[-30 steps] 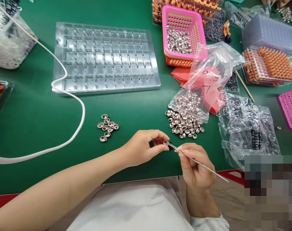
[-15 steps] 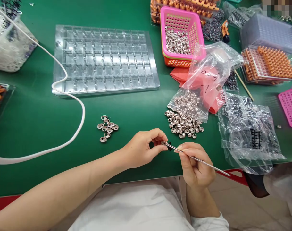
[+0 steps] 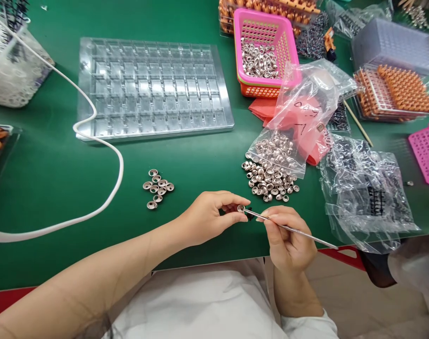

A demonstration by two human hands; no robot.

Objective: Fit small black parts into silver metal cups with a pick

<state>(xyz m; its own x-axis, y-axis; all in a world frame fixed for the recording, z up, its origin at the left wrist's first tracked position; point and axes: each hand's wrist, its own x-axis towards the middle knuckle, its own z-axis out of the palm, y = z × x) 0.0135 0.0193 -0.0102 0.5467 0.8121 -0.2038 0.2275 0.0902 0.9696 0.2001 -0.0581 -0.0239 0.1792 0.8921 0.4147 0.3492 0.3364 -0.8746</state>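
Between thumb and fingertips, my left hand (image 3: 217, 214) pinches a small silver metal cup (image 3: 240, 208) with a hole in it. My right hand (image 3: 292, 238) grips a thin metal tweezer-like tool (image 3: 306, 235), its tip reaching the cup. A tiny black part (image 3: 250, 214) shows beside the tool, close to the left fingertips; how it is held I cannot tell. Beyond the hands lies a heap of similar metal cups (image 3: 271, 181), partly under a clear plastic bag (image 3: 288, 122). To the left, a small group of cups (image 3: 157, 186) lies on the green table (image 3: 196, 169).
A clear compartment tray (image 3: 154, 89) lies at the back. Behind the heap stands a pink basket (image 3: 295, 52) holding more cups. Bags with black parts (image 3: 369, 197) and orange pieces (image 3: 407, 89) are at right. A white cord (image 3: 120, 165) curves across the left side.
Both hands stay in nearly the same place. The tool's tip has shifted slightly at the cup, and the cup's opening is turned a little more into view.
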